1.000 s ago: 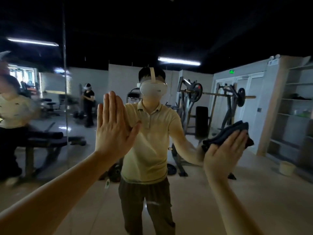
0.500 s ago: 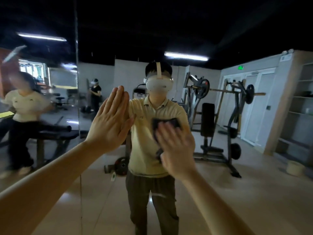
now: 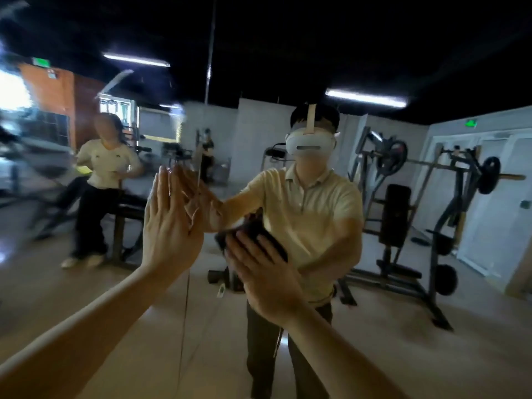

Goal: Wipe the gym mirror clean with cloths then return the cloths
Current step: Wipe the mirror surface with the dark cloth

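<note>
**plateloader:** ok so where's the cloth (image 3: 256,226) in this shot? I can barely see it.

**squeegee_dan:** it's the dark bunched thing just right of centre frame, squashed flat against the mirror (image 3: 374,349) under the right hand (image 3: 266,273). The fingers are spread and pretty much straight, pressing on it rather than curling round it. Bits of cloth poke out above and beside the fingertips.

**plateloader:** and the other hand?

**squeegee_dan:** the left hand (image 3: 169,226) is left of centre, a bit higher up. It's wide open with the fingers straight, close together and pointing up, palm set against the glass and nothing in it. You can see its reflection meeting it fingertip to fingertip. It sits just left of the vertical seam (image 3: 185,306) between two mirror panels, and the cloth is on the panel to the right of that seam. The two hands are near each other but not touching.

**plateloader:** what else shows in the glass?

**squeegee_dan:** a reflected person (image 3: 311,214) in a pale yellow polo and white headset (image 3: 309,144), right of centre. There's a seated person (image 3: 105,168) in a light top in the left half, pretty blurry. A weight machine (image 3: 403,223) with plates is over on the right, and strip lights (image 3: 365,97) run along a dark ceiling up top.
</note>
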Demonstrator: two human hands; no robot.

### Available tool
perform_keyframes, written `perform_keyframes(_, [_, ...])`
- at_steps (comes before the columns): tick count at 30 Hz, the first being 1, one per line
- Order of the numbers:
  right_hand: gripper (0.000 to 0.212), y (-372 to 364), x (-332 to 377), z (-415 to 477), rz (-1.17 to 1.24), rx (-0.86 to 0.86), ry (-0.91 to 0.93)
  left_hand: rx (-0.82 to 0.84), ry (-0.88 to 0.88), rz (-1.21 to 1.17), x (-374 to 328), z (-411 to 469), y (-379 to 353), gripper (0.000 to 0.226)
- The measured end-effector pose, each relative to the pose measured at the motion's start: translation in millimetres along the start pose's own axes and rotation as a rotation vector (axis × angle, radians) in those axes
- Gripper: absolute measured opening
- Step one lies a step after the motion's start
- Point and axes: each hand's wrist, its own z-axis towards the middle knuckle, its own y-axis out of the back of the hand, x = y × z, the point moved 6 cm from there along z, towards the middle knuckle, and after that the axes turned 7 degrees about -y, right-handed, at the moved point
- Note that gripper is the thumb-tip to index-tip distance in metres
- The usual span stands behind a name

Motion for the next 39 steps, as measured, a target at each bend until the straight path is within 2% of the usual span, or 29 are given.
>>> perform_keyframes(2, [0.06, -10, 20, -20, -0.033, 0.15, 0.18, 0.102, 0.071, 0.029, 15, -9, -4, 0.083])
perform_keyframes(4, [0.059, 6, 1, -9, -0.057, 0.114, 0.152, 0.203, 0.054, 0.059, 24, -15, -7, 0.089])
perform_keyframes(9, [0.065, 77, -109, 86, 0.072, -0.247, -0.416, 0.244, -0.021, 0.102, 32, -17, -5, 0.094])
perform_keyframes(11, [0.068, 82, -112, 104, 0.079, -0.312, -0.522, 0.237, -0.03, 0.109, 35, -17, -6, 0.092])
perform_keyframes(12, [0.07, 75, -101, 106, 0.065, -0.32, -0.515, 0.239, -0.037, 0.111, 36, -18, -6, 0.091])
perform_keyframes(14, [0.072, 45, -58, 94, 0.039, -0.279, -0.391, 0.235, -0.058, 0.111, 38, -19, -7, 0.09])
perform_keyframes(16, [0.07, 10, -4, 66, 0.015, -0.197, -0.163, 0.221, -0.07, 0.102, 41, -20, -8, 0.088])
perform_keyframes(19, [0.07, -31, 60, 4, -0.023, 0.066, 0.248, 0.234, -0.066, 0.099, 41, -20, -8, 0.086])
perform_keyframes(21, [0.06, -35, 72, -23, -0.104, 0.217, 0.432, 0.261, -0.067, 0.107, 39, -20, -6, 0.086])
perform_keyframes(22, [0.055, -27, 64, -21, -0.11, 0.213, 0.441, 0.27, -0.069, 0.109, 39, -20, -5, 0.086])
perform_keyframes(25, [0.057, 18, 3, 33, -0.084, 0.033, 0.23, 0.302, -0.051, 0.091, 38, -18, -3, 0.09])
perform_keyframes(29, [0.066, 86, -110, 125, -0.072, -0.223, -0.343, 0.328, -0.071, 0.123, 38, -20, -3, 0.093])
perform_keyframes(31, [0.069, 101, -118, 150, -0.024, -0.319, -0.548, 0.319, -0.087, 0.124, 42, -20, -2, 0.094])
perform_keyframes(32, [0.07, 99, -107, 157, -0.003, -0.344, -0.578, 0.323, -0.088, 0.13, 45, -20, -2, 0.094])
perform_keyframes(34, [0.069, 78, -68, 154, 0.006, -0.314, -0.484, 0.333, -0.097, 0.138, 50, -19, -2, 0.096])
perform_keyframes(36, [0.067, 42, -14, 126, -0.009, -0.193, -0.221, 0.327, -0.109, 0.128, 52, -18, 0, 0.099])
perform_keyframes(39, [0.064, -1, 52, 51, -0.053, 0.086, 0.219, 0.328, -0.113, 0.12, 51, -17, 1, 0.092])
